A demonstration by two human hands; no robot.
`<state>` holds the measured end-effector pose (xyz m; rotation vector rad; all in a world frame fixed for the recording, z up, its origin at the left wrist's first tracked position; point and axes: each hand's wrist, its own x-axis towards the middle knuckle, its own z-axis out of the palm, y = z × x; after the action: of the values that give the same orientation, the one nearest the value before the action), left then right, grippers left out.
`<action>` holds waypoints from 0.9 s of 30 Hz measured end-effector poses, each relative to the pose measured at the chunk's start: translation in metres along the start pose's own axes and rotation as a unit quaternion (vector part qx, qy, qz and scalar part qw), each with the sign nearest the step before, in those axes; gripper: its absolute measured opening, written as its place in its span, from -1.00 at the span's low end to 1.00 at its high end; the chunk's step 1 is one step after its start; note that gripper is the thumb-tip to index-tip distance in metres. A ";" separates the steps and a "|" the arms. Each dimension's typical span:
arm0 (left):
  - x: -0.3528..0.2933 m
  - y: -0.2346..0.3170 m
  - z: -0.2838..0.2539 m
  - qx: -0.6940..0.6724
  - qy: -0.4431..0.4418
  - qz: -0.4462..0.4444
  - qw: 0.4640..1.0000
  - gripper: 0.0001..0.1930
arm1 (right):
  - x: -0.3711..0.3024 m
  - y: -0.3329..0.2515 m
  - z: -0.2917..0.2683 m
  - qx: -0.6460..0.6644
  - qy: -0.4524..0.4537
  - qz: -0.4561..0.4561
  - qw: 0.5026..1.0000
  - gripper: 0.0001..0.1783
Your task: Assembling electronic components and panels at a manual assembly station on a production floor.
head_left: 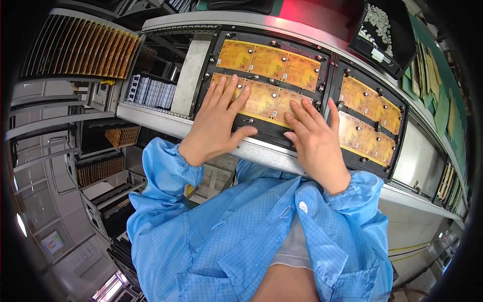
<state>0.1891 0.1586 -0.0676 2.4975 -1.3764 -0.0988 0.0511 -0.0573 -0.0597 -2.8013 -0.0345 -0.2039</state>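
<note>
Because the front amber circuit-board panel (264, 103) lies in the left black carrier (271, 135) with small dark clips (249, 121) along its edges, the carrier presumably keeps it located while flat palms-down contact steadies or presses it. The left hand (215, 120) has its fingers fanned and unclenched over the panel's left end, while the right hand (318, 138) rests loosely opened at the right end, little finger apart; neither grasps anything.
</note>
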 end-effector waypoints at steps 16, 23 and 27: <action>0.090 -0.057 -0.003 0.032 0.052 0.183 0.981 -0.76 | 0.093 0.039 0.016 -0.107 -0.018 -0.089 0.990 -0.75; 0.116 -0.051 -0.015 0.117 -0.013 0.258 0.959 -0.79 | 0.113 0.032 0.010 -0.096 -0.081 -0.155 0.980 -0.74; 0.117 -0.046 -0.017 0.109 -0.036 0.248 0.962 -0.77 | 0.106 0.022 0.011 -0.052 -0.098 -0.063 0.992 -0.70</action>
<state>0.2936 0.0878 -0.0554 2.2423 -2.0981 0.0738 0.1583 -0.0747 -0.0623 -2.9143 -0.2538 0.0423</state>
